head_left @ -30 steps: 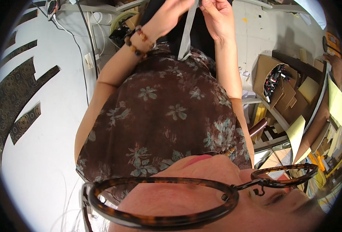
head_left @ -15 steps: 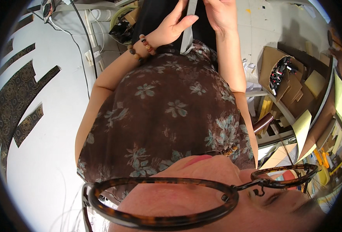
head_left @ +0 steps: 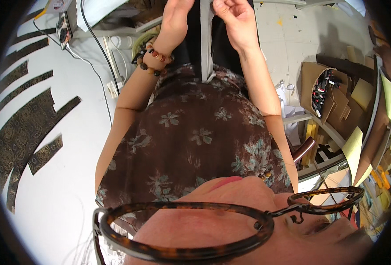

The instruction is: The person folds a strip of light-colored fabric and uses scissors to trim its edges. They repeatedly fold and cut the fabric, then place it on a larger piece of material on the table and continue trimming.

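A long, narrow light grey strip (head_left: 207, 44) runs from the top edge down to my waist, in front of my dark floral top. My right hand (head_left: 238, 22) is at the strip's right side, its thumb and fingers pinched together at the strip's edge near the top. My left hand (head_left: 176, 22), with beaded bracelets (head_left: 153, 61) at the wrist, is raised left of the strip, apart from it where visible. Its fingers run out of the picture at the top, so their hold is hidden.
On the white table (head_left: 71, 176) at left lie several dark patterned fabric pieces (head_left: 29, 126). A power strip (head_left: 63, 31) and cables lie at its far end. To the right, a cardboard box (head_left: 310, 81) holds small dark items, beside shelving with papers and card (head_left: 353, 143).
My left hand has moved left, away from the strip. My right hand has shifted slightly left and down. The strip now hangs straighter, and the table shows further right.
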`<move>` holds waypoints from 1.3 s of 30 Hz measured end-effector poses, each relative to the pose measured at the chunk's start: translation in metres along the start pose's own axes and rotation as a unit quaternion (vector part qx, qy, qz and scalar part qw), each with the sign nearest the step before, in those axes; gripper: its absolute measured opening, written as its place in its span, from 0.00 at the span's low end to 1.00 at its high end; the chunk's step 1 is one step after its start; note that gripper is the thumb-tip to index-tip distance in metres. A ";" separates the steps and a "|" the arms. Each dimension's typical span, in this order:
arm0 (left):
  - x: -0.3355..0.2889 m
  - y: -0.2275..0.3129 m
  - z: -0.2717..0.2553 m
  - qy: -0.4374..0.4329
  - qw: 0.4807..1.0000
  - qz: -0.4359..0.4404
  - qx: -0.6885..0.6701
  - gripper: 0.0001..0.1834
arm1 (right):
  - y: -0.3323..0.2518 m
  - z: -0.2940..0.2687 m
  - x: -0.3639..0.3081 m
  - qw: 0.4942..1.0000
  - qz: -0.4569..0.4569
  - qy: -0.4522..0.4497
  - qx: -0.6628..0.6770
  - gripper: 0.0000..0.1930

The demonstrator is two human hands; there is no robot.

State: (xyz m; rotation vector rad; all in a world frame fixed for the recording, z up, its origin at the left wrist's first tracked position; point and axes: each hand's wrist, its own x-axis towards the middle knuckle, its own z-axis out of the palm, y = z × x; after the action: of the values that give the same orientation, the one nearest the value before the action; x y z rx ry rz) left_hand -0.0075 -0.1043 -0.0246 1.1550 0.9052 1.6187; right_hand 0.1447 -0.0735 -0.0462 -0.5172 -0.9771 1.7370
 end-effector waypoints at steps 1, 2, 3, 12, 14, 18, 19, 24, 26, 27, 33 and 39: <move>0.014 0.004 0.002 -0.005 0.998 0.059 0.001 0.30 | 0.005 -0.007 0.003 0.999 0.004 -0.030 -0.026 0.08; 0.024 0.010 0.001 -0.035 0.997 0.051 0.044 0.28 | -0.003 0.009 0.001 1.000 -0.004 -0.014 -0.017 0.08; 0.032 0.018 0.001 -0.065 0.993 0.044 0.088 0.28 | -0.017 0.023 -0.002 0.996 -0.038 0.000 -0.082 0.09; 0.021 0.019 -0.005 0.009 0.988 0.081 0.131 0.26 | -0.012 0.025 -0.020 0.819 -0.369 -0.069 -0.433 0.08; 0.017 0.018 0.003 0.032 0.988 0.069 0.137 0.25 | -0.018 0.008 -0.014 0.842 -0.358 -0.055 -0.399 0.08; 0.015 0.015 -0.002 0.050 0.986 0.064 0.146 0.24 | -0.010 -0.016 0.010 0.882 -0.284 0.014 -0.377 0.08; 0.015 0.015 -0.004 0.053 0.985 0.062 0.152 0.24 | -0.008 -0.017 0.018 0.889 -0.257 0.023 -0.378 0.08; 0.020 0.012 0.005 0.055 0.987 0.041 0.143 0.26 | -0.016 -0.015 0.050 0.880 -0.267 -0.064 -0.387 0.13; 0.020 0.009 0.004 0.054 0.988 0.048 0.139 0.25 | -0.019 -0.015 0.058 0.890 -0.260 -0.107 -0.359 0.13; 0.020 0.009 0.003 0.053 0.988 0.051 0.136 0.25 | -0.020 -0.015 0.060 0.894 -0.256 -0.128 -0.345 0.13; 0.018 0.006 0.000 0.057 0.995 0.046 0.071 0.21 | -0.028 -0.007 0.049 0.923 -0.188 -0.115 -0.315 0.16; 0.020 0.006 0.002 0.046 0.996 0.043 0.067 0.19 | -0.015 -0.015 0.042 0.848 -0.322 -0.046 -0.417 0.18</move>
State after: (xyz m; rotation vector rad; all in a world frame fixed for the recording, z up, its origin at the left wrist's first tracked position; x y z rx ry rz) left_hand -0.0101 -0.0869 -0.0133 1.2351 1.0500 1.7126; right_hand 0.1488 -0.0269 -0.0382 -0.5491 -1.7436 0.6773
